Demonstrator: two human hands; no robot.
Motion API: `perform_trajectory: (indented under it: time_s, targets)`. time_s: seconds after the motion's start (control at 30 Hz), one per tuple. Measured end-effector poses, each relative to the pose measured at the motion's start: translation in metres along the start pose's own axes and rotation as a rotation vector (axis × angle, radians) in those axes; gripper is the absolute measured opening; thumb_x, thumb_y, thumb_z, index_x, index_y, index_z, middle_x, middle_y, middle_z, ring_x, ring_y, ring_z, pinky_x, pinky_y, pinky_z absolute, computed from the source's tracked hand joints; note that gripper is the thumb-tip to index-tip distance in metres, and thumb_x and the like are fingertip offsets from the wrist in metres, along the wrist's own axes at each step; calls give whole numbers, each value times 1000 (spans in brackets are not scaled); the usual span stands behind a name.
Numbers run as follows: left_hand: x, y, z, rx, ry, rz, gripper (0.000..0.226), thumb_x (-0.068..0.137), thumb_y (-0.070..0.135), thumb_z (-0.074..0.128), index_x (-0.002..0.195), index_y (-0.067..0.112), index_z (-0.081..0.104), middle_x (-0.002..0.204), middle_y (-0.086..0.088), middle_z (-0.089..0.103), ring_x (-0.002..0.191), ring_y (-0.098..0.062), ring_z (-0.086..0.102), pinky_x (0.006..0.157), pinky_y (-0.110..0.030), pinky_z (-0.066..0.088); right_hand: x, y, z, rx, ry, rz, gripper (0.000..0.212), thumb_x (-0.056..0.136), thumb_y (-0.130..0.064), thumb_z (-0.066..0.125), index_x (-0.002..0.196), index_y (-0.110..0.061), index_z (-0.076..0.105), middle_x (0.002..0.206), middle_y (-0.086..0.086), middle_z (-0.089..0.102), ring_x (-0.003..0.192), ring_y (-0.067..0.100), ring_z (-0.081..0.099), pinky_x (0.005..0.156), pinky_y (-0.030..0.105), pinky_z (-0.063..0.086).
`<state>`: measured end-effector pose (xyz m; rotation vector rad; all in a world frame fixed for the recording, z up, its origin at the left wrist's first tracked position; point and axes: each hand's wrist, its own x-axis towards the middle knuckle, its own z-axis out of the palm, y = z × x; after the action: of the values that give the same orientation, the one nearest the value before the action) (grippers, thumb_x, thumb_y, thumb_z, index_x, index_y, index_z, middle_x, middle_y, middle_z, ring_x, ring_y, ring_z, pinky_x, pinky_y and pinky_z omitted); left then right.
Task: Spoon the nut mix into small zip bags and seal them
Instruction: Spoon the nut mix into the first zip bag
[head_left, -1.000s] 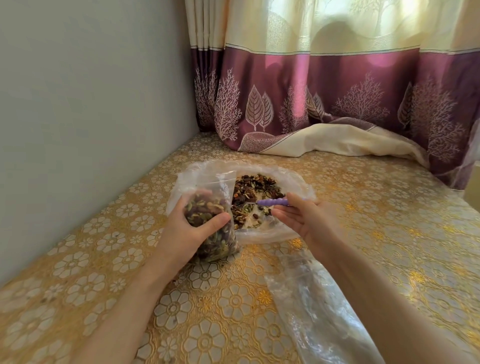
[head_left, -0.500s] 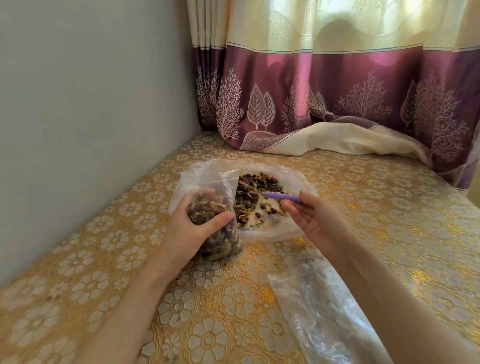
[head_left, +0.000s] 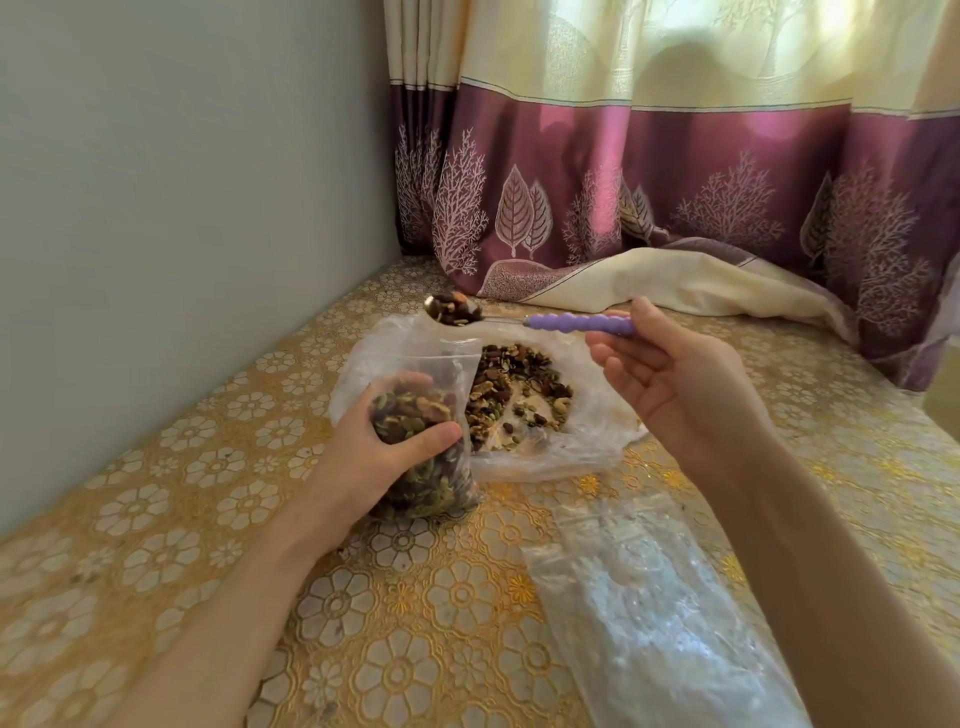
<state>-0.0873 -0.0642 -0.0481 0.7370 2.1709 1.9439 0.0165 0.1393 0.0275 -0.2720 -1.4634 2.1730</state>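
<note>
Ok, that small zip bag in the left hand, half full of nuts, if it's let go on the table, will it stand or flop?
The small zip bag would probably slump: its thin film looks floppy, and the left hand is propping it. The mix filling its lower part may help it settle bottom-down. The open top looks limp, so it could likely fold or spill.

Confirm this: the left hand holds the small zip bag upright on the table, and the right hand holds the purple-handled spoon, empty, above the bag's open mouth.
Not quite. In the head view the spoon in the right hand is loaded: its bowl carries a heap of nut mix. The rest stands: the left hand holds the small zip bag upright on the table, and the spoon is above the bag's open mouth.
</note>
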Motion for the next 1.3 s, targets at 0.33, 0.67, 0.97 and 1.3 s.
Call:
perform_trajectory:
  time_s: [0.33, 0.67, 0.97, 1.3]
  targets:
    - [1, -1, 1, -4, 8, -1, 64, 42, 51, 82, 100, 43, 55, 91, 22, 67, 86, 9, 61, 73, -16, 44, -6, -3, 7, -202, -128, -182, 24, 93, -5, 51, 79, -8, 70, 74, 10, 69, 62, 13, 59, 59, 20, 49]
    - [0, 2, -9, -67, 184, 24, 80, 38, 56, 79, 111, 28, 60, 107, 4, 66, 100, -13, 62, 88, -40, 51, 4, -1, -10, -144, 133, -126, 28, 95, -25, 55, 78, -7, 67, 62, 3, 67, 51, 8, 56, 48, 15, 45]
    - [2, -5, -11, -36, 189, -13, 62, 46, 45, 85, 100, 22, 65, 92, 6, 71, 83, -3, 66, 71, -26, 52, 9, 30, -15, -638, 201, -291, 37, 96, -19, 53, 61, -14, 64, 51, -7, 65, 46, 6, 56, 44, 16, 42]
    - [4, -8, -10, -46, 189, -20, 66, 48, 44, 80, 108, 22, 63, 106, 0, 66, 96, -13, 62, 71, -24, 48, 3, 57, 1, -597, -25, -173, 30, 96, -16, 52, 75, -15, 73, 80, 6, 75, 60, 14, 59, 53, 23, 48]
